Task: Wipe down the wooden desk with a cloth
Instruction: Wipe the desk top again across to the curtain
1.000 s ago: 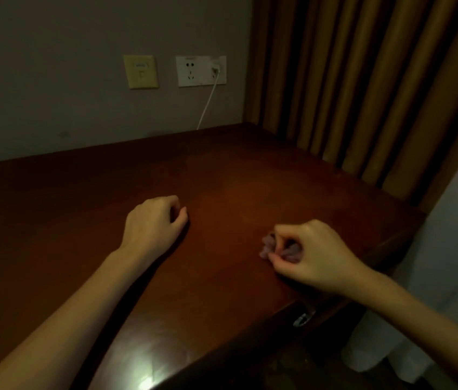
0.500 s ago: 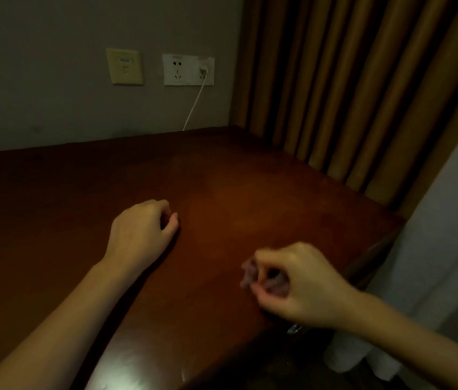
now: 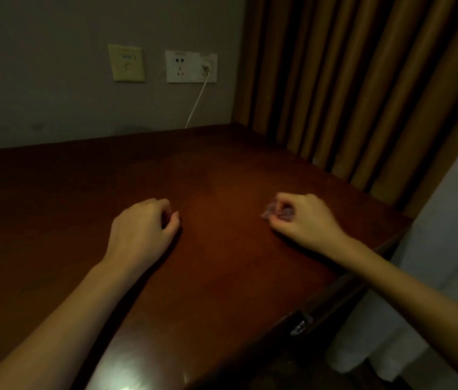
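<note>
On the wooden desk (image 3: 222, 170), right side: your right hand (image 3: 303, 220) pinches the small crumpled cloth (image 3: 268, 211) against the wood.
Your left hand (image 3: 140, 235): resting on the desk, fingers loosely curled, holding nothing.

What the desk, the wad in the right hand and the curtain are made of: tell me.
The desk looks like dark reddish wood, varnished: a glossy reflection shows near its front edge. The cloth, a small pale wad pinched by the right hand, seems soft fabric, possibly tissue, by its crumples. The curtain looks like matte brown fabric, hanging in deep folds.
</note>
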`<state>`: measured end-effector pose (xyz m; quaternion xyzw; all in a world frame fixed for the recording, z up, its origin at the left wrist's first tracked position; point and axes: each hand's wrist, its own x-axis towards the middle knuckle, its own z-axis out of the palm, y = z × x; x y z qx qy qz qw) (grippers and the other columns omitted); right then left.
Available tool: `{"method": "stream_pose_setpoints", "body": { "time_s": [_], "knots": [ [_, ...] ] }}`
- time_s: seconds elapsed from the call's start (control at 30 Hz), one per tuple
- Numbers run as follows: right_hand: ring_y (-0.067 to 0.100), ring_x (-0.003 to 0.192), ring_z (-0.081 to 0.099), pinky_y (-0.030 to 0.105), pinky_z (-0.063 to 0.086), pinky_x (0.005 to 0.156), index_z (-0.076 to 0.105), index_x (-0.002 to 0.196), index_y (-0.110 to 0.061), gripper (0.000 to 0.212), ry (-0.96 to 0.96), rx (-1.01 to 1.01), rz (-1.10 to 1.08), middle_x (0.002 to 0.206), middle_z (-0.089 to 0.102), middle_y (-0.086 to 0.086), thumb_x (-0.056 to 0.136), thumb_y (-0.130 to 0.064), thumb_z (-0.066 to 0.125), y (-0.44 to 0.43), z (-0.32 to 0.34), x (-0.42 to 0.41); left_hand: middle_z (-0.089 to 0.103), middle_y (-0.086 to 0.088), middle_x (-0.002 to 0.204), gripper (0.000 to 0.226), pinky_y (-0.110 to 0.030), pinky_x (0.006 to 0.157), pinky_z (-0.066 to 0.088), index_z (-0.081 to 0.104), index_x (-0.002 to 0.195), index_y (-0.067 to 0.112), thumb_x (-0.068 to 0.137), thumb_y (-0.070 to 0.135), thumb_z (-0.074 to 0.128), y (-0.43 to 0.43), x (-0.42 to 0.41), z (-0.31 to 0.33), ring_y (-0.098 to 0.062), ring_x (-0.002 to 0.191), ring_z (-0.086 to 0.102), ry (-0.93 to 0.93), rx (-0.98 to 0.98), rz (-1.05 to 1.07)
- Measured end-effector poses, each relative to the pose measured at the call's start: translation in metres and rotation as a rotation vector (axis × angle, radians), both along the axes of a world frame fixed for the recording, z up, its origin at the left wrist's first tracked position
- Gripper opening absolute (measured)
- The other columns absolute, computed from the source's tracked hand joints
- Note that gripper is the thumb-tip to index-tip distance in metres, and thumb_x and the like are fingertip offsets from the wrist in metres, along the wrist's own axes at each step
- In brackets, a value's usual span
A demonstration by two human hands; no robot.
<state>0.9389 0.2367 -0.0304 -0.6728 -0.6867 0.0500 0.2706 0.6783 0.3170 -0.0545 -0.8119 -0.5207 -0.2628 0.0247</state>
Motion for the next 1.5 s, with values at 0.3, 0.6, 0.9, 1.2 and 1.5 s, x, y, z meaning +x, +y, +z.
{"method": "stream_pose_setpoints", "body": {
  "time_s": [0.3, 0.6, 0.9, 1.2, 1.5],
  "knots": [
    [-0.004, 0.089, 0.065, 0.027, 0.056, 0.067, 0.043, 0.073, -0.036, 0.017, -0.028, -0.014, 0.339, 0.093, 0.069, -0.019, 0.082, -0.036, 0.057, -0.055, -0.001, -0.064, 0.051, 0.009, 0.072, 0.023, -0.020, 0.053, 0.035, 0.054, 0.080, 0.022, 0.097, 0.036, 0.047, 0.001, 0.005, 0.001, -0.006, 0.062, 0.048, -0.002, 0.000, 0.020],
    [0.008, 0.087, 0.066, 0.034, 0.054, 0.079, 0.046, 0.070, -0.033, 0.015, -0.046, -0.034, 0.117, 0.090, 0.071, -0.019, 0.077, -0.034, 0.059, 0.061, 0.000, -0.080, 0.050, 0.012, 0.069, 0.021, -0.019, 0.051, 0.036, 0.050, 0.079, 0.025, 0.097, 0.034, 0.046, -0.004, 0.000, 0.005, -0.002, 0.060, 0.048, -0.094, -0.045, 0.026],
    [-0.005, 0.080, 0.066, 0.031, 0.057, 0.066, 0.046, 0.067, -0.041, 0.021, 0.029, -0.022, 0.062, 0.085, 0.066, -0.028, 0.080, -0.033, 0.060, -0.057, -0.003, -0.033, 0.052, 0.008, 0.070, 0.022, -0.016, 0.049, 0.031, 0.056, 0.081, 0.021, 0.097, 0.034, 0.047, -0.003, 0.002, 0.002, -0.004, 0.061, 0.048, -0.027, -0.019, 0.013],
    [0.016, 0.086, 0.065, 0.035, 0.054, 0.077, 0.053, 0.081, -0.030, 0.008, -0.098, -0.040, 0.168, 0.089, 0.070, -0.008, 0.081, -0.037, 0.058, 0.057, 0.001, -0.118, 0.052, 0.008, 0.065, 0.021, -0.022, 0.047, 0.033, 0.056, 0.080, 0.022, 0.097, 0.032, 0.048, -0.007, -0.001, 0.006, -0.007, 0.053, 0.049, -0.206, -0.055, 0.108],
    [0.009, 0.088, 0.065, 0.039, 0.055, 0.077, 0.049, 0.070, -0.032, 0.014, -0.049, -0.067, -0.205, 0.088, 0.068, -0.020, 0.080, -0.036, 0.057, 0.031, -0.001, -0.011, 0.050, 0.009, 0.063, 0.020, -0.016, 0.045, 0.031, 0.057, 0.086, 0.020, 0.098, 0.032, 0.047, -0.005, 0.000, 0.006, -0.003, 0.050, 0.047, -0.134, -0.071, 0.090]
  ]
}}
